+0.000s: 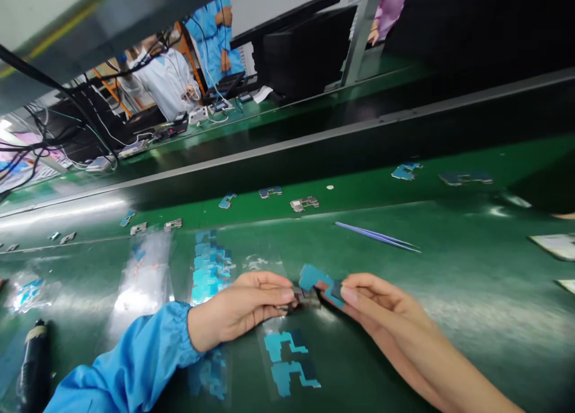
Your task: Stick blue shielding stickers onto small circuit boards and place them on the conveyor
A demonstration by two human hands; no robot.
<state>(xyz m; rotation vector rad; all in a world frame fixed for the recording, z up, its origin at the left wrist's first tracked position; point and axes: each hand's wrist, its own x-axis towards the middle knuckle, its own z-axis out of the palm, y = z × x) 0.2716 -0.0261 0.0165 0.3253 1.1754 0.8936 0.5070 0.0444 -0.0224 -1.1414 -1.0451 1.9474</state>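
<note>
Both my hands meet over the green bench mat (449,281). My left hand (245,305), in a blue sleeve, is closed in a pinch on a small dark metal part (305,296). My right hand (372,302) pinches a teal blue film sticker (317,279) that lies on or against that part. Just below the hands a clear strip with two more blue stickers (287,362) lies on the mat. Another clear sheet with several blue stickers (210,266) lies to the left of my left hand.
Purple tweezers (377,236) lie behind the hands. Small metal parts (304,204) and blue pieces (406,171) ride the conveyor belt beyond. A black tool (33,365) lies at the lower left. People in blue coats (168,81) work across the line.
</note>
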